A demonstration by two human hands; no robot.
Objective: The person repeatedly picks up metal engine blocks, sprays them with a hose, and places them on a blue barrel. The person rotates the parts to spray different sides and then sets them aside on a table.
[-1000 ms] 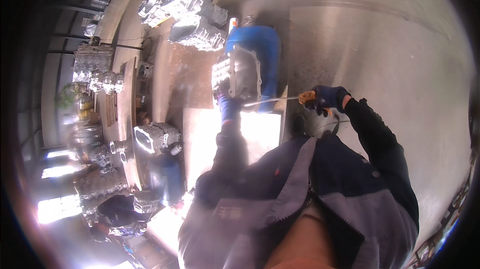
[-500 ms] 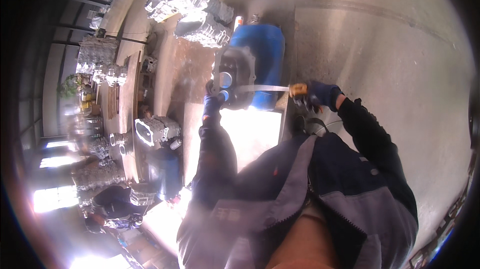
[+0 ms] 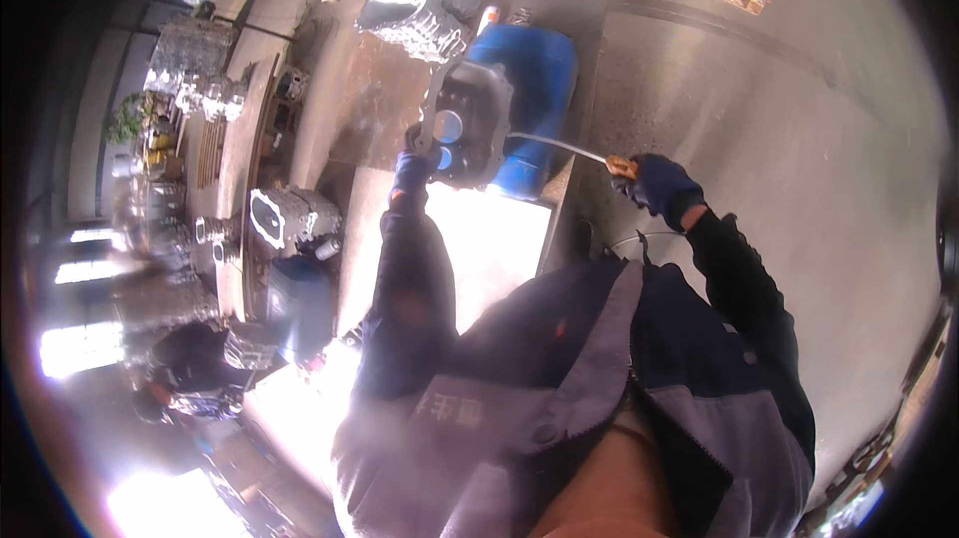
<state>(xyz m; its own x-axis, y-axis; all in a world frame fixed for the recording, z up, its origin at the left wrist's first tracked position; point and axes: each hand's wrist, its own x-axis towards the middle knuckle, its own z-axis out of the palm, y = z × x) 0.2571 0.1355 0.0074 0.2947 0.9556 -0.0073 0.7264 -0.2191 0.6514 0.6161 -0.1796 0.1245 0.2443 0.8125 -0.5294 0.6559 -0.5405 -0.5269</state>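
Casting (image 3: 481,116) over the left part of the drum (image 3: 547,63); whether it rests there, can't tell. Your left hand (image 3: 411,164), left of the drum, grasps the casting's edge, fingertips partly hidden. Your right hand (image 3: 661,184), right of the drum, is clenched around the tool's (image 3: 561,144) handle; blade reaches toward the casting's right rim, contact unclear. Best practice, in my judgement: brace the casting firmly, stroke lightly along the rim, left fingers clear of the blade's line.

Head-worn fisheye view, downward over both hands (image 3: 664,186)
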